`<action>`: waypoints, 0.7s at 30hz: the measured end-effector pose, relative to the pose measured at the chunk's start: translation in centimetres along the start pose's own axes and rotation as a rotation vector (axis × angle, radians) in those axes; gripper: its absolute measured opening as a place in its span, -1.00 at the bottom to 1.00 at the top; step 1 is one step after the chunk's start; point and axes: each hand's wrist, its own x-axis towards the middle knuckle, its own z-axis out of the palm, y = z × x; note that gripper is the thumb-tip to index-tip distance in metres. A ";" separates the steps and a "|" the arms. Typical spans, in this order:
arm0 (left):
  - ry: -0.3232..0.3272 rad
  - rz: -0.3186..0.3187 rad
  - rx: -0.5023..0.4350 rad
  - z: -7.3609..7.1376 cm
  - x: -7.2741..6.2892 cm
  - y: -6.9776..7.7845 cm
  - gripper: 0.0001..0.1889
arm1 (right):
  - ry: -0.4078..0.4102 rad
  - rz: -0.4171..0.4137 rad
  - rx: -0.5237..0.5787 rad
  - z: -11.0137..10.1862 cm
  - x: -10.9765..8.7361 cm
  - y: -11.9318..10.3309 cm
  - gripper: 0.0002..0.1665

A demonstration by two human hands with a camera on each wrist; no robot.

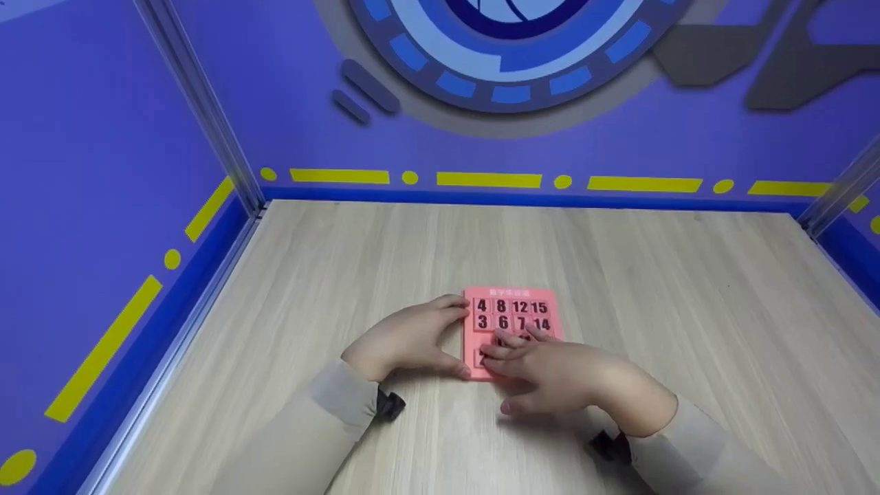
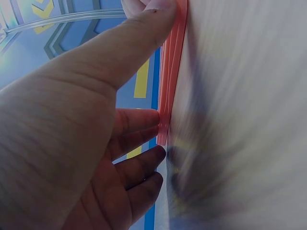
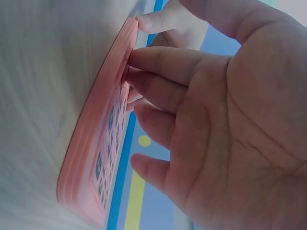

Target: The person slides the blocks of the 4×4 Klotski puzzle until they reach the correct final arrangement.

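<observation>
A pink number slide puzzle (image 1: pixel 510 293) lies flat on the table. Its visible top row reads 4, 8, 12, 15, and the row below 3, 6, 7, 14. A gap shows at the left of the third row. My left hand (image 1: pixel 412 337) rests against the puzzle's left edge, thumb at the near corner and fingertips farther up the side. My right hand (image 1: pixel 564 375) reaches over the lower rows, its fingertips touching the tiles with its thumb (image 3: pixel 211 7) held off the board. Those fingers hide most of the lower tiles.
The light wood table (image 1: pixel 357 254) extends around the puzzle on every side. Behind it stands a blue-purple panel (image 1: pixel 289 117) with yellow marks, and another panel (image 1: pixel 89 172) borders the left side. Metal posts (image 1: pixel 199 96) mark the corners.
</observation>
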 end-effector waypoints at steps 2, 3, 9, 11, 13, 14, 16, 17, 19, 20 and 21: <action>0.000 -0.004 -0.001 -0.1 0.0 0.0 0.17 | 0.010 -0.003 -0.002 0.0 0.2 0.2 -0.04; -0.001 -0.006 0.001 -0.1 0.0 0.0 0.17 | 0.015 -0.003 0.000 0.0 0.2 0.3 -0.04; -0.003 -0.012 -0.005 0.1 0.1 -0.1 0.17 | 0.033 0.003 0.014 0.1 0.6 0.9 -0.06; -0.002 -0.008 -0.004 0.1 0.1 -0.2 0.16 | 0.037 0.005 0.018 0.1 0.7 1.1 -0.06; -0.001 -0.001 -0.003 0.1 0.1 -0.1 0.16 | 0.043 0.006 0.023 0.2 0.8 1.3 -0.06; 0.000 0.001 -0.003 0.1 0.1 -0.2 0.15 | 0.047 0.007 0.025 0.3 0.8 1.4 -0.06; -0.001 0.003 -0.003 0.0 0.1 -0.1 0.15 | 0.059 0.000 0.022 0.4 0.9 1.6 -0.05; 0.000 0.004 -0.002 0.0 0.1 -0.1 0.15 | 0.066 -0.005 0.018 0.4 1.0 1.6 -0.04; 0.001 0.004 0.001 0.0 0.2 -0.1 0.16 | 0.081 -0.016 0.007 0.5 1.1 1.8 -0.03; 0.000 0.003 0.003 0.0 0.2 -0.1 0.16 | 0.088 -0.020 0.002 0.5 1.1 1.9 -0.02; -0.001 0.002 0.005 0.1 0.2 -0.2 0.16 | 0.093 -0.024 -0.003 0.6 1.1 1.9 -0.02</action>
